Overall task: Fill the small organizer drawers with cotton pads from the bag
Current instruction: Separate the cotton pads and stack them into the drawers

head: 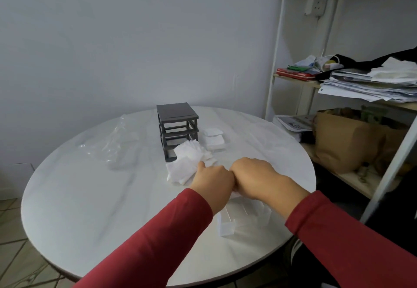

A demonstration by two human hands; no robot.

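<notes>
A fanned bunch of cotton pads [182, 170] is gripped by the left hand [214, 176], the thumb laid over the bunch and the fingers curled beneath it, just in front of the dark organizer frame [177, 116] that stands toward the far edge of the table [90, 197]. The right hand [257, 175] is pressed knuckle to knuckle against the left. Its fingers are tucked under and hidden, so whether anything is held there cannot be told. The bunch is probably being squared up between both hands so that it fits a narrow compartment.

The clear drawers [226, 223] are laid out near the table's near right edge, directly below the wrists. They have apparently been pulled out of the frame, whose slots are seen empty, so that pads can be dropped in from above. A neat stack of pads [213, 140] is kept just right of the frame, within easy reach. The crumpled clear bag [117, 143] is left toward the far left edge, well apart from the work. No pads can be made out in the drawers.
</notes>
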